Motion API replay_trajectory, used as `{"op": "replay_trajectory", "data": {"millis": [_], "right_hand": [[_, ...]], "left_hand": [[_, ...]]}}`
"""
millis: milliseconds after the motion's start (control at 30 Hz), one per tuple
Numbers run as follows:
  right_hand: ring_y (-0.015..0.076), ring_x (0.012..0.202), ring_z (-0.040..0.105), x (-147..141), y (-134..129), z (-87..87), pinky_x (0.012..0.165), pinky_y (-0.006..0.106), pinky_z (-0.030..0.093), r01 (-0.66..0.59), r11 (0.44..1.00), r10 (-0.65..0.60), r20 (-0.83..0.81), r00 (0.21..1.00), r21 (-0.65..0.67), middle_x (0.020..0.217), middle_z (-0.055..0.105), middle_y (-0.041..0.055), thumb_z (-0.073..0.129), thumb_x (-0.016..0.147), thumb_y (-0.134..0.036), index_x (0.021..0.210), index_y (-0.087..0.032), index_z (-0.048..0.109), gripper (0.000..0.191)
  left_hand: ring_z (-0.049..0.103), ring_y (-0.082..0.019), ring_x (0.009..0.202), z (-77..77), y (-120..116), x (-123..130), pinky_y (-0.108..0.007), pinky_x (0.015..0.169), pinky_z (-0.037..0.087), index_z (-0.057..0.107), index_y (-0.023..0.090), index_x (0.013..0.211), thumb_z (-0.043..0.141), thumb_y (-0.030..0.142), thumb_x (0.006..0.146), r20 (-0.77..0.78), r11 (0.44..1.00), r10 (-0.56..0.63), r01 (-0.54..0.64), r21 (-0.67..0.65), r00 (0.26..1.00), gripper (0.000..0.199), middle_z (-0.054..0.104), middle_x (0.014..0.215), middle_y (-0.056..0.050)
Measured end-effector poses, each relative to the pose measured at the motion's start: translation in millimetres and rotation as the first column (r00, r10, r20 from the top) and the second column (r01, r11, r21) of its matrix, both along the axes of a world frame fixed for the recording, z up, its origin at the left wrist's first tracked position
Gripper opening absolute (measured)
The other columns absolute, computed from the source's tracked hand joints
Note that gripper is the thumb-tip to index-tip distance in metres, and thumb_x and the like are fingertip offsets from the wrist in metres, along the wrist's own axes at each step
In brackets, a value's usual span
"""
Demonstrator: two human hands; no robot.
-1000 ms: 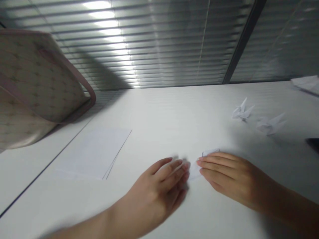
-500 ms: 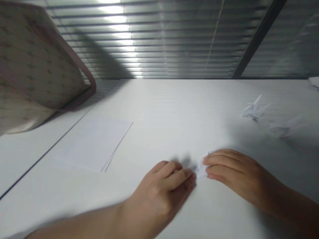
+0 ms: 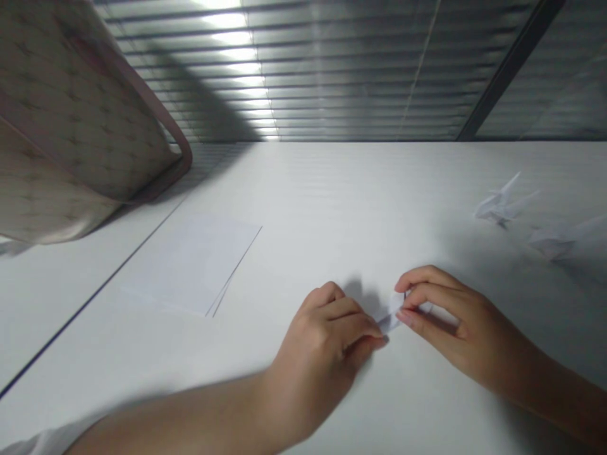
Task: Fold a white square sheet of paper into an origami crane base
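Observation:
A small folded white paper (image 3: 391, 321) is held just above the white table between my two hands. My left hand (image 3: 332, 341) pinches its left end between thumb and fingers. The fingertips of my right hand (image 3: 446, 316) grip the other end, and a bit of white paper shows between its thumb and fingers. Parts of the paper are hidden behind the fingers, so its full shape cannot be made out.
Flat white sheets (image 3: 194, 262) lie on the table (image 3: 313, 202) at the left. A patterned bag (image 3: 85, 126) with a pink edge stands at the back left. Two folded paper figures, one nearer (image 3: 552, 243) and one farther (image 3: 497, 205), sit at the right. Blinds (image 3: 351, 76) line the back.
Both hands have shifted slightly right in the view. My right hand's fingers, earlier laid flat over the paper, now curl and pinch it. The view itself has moved a little.

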State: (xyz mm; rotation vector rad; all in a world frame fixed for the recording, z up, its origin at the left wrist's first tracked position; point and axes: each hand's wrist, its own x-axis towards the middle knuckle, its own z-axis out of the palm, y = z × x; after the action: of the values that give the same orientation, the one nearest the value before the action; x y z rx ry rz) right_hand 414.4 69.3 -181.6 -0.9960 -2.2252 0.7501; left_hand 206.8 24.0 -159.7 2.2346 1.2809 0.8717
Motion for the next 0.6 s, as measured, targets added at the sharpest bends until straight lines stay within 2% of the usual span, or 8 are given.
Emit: {"op": "replay_trajectory", "data": {"millis": [167,367,433,533,600], "right_hand": [[0.0166,0.098,0.061,5.1,0.8,-2.6,0.086,0.03,0.048,-0.049,0.998,0.05,-0.01,0.999,0.046,0.099,0.064,0.0036,0.058,0.088,-0.019,0.086,-0.023,0.055,0.005],[0.0157,0.103,0.061,9.2,1.4,-2.4,0.09,0.028,0.048,-0.127,0.989,0.121,0.079,0.99,0.074,0.11,0.063,0.0045,0.052,0.091,-0.017,0.086,-0.022,0.059,0.01],[0.0155,0.103,0.061,9.1,1.6,-1.1,0.089,0.027,0.049,-0.13,0.99,0.125,0.079,0.989,0.062,0.11,0.063,0.0048,0.051,0.091,-0.018,0.086,-0.022,0.058,0.01],[0.0153,0.104,0.06,9.1,1.7,0.0,0.09,0.027,0.049,-0.127,0.991,0.124,0.06,0.99,0.048,0.108,0.064,0.0045,0.052,0.091,-0.019,0.092,-0.023,0.057,0.006],[0.0147,0.105,0.06,9.3,1.6,-0.3,0.092,0.027,0.047,-0.126,0.99,0.123,0.05,0.991,0.056,0.109,0.064,0.004,0.053,0.091,-0.019,0.098,-0.023,0.057,0.008]], "left_hand": [[0.056,-0.015,0.071,-1.1,0.1,-0.4,-0.029,0.069,0.047,0.068,0.017,0.085,0.056,0.006,0.087,0.039,0.998,-0.067,0.067,0.007,0.997,0.016,0.068,0.075,-0.001],[0.057,-0.015,0.075,0.5,1.4,1.5,-0.026,0.069,0.049,0.069,0.018,0.087,0.061,0.008,0.085,0.069,0.997,-0.034,0.039,-0.065,0.997,0.013,0.065,0.077,-0.002],[0.059,-0.014,0.078,0.6,0.8,1.7,-0.024,0.071,0.05,0.069,0.018,0.093,0.06,0.008,0.085,0.096,0.996,-0.035,0.042,-0.074,0.995,0.015,0.064,0.082,-0.002],[0.06,-0.013,0.084,-0.4,-0.8,1.2,-0.022,0.073,0.051,0.066,0.017,0.107,0.058,0.008,0.087,0.129,0.995,-0.03,0.041,-0.085,0.991,0.023,0.063,0.095,-0.005],[0.06,-0.014,0.085,-1.2,-1.4,0.8,-0.022,0.075,0.051,0.066,0.017,0.105,0.059,0.009,0.087,0.102,0.994,-0.023,0.034,-0.101,0.995,0.021,0.063,0.096,-0.005]]}}
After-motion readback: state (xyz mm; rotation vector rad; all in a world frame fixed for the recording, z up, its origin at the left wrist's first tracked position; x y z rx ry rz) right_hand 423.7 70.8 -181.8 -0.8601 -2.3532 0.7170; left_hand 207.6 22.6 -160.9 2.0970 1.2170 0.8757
